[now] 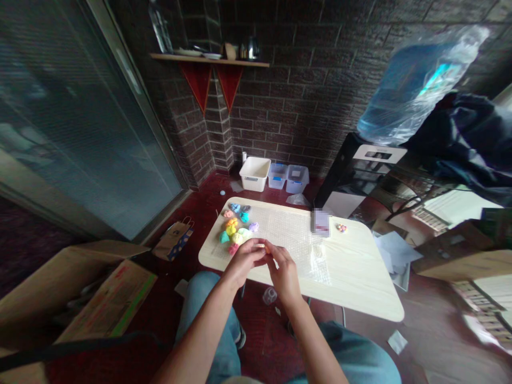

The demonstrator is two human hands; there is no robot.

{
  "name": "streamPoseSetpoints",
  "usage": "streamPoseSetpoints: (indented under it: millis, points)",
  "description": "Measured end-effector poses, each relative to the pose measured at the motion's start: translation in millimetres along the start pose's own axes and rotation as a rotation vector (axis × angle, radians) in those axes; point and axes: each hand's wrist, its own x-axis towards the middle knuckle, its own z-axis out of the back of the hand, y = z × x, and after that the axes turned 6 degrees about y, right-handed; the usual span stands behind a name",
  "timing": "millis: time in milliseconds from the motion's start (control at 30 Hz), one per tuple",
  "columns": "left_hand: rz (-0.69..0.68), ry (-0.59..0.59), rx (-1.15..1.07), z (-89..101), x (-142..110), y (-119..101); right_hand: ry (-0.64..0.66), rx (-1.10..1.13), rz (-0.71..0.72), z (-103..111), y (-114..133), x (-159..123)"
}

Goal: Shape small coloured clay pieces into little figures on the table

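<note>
Over the near edge of the low table [360,272], my left hand [247,260] and my right hand [283,268] meet with their fingertips pinched together. Between them shows a small orange piece of clay [268,249], mostly hidden by the fingers. Just beyond and left of my hands lie several soft lumps of coloured clay, among them a pink lump [233,248], a green lump [224,237], a yellow-orange lump [231,226], a teal lump [244,216] and a lilac lump [253,226]. They rest on a sheet of bubble wrap [280,226].
A small pale box [321,222], blurred out, and a little multicoloured cluster [342,228] are on the table's right half. Cardboard boxes [108,298] stand at left. Plastic bins [255,176] sit by the wall. A water dispenser [352,170] is at right.
</note>
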Motion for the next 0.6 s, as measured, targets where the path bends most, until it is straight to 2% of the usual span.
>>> streamPoseSetpoints:
  millis: [167,267,433,600]
  points:
    - [0.052,-0.003,0.088,3.4,1,-2,0.007,-0.017,-0.102,1,-13,6]
    - [0.064,-0.041,0.153,13.6,4,-10,-0.020,-0.019,-0.173,-2,-28,10]
    - [0.020,-0.225,0.254,51.0,28,-16,-0.002,-0.038,-0.288,-20,-58,18]
    - [-0.018,-0.363,0.411,99.0,75,-11,0.040,-0.104,-0.388,-48,-85,23]
